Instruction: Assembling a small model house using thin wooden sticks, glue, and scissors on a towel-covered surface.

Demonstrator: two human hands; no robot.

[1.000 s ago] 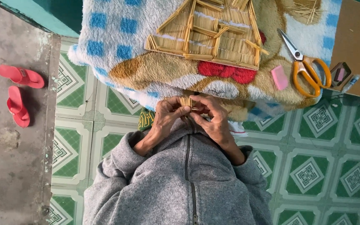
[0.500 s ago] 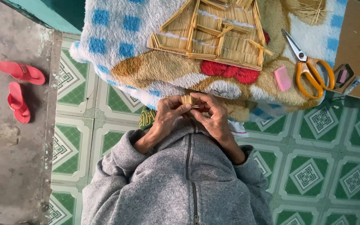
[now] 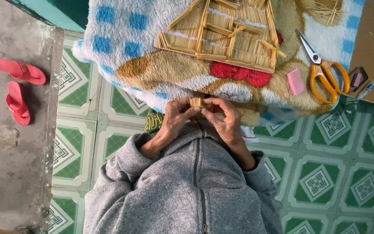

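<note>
Green tiled floor (image 3: 334, 173), blanket (image 3: 152, 65) edge, left hand (image 3: 176, 117) and right hand (image 3: 224, 117) pinching stick bundle (image 3: 195, 102)

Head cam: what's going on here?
A person in a grey hoodie holds a small bundle of thin sticks between both hands, left hand and right hand, above a plush blanket. On the blanket lie a flat house-shaped stick panel, orange-handled scissors and a pink eraser-like block.
</note>
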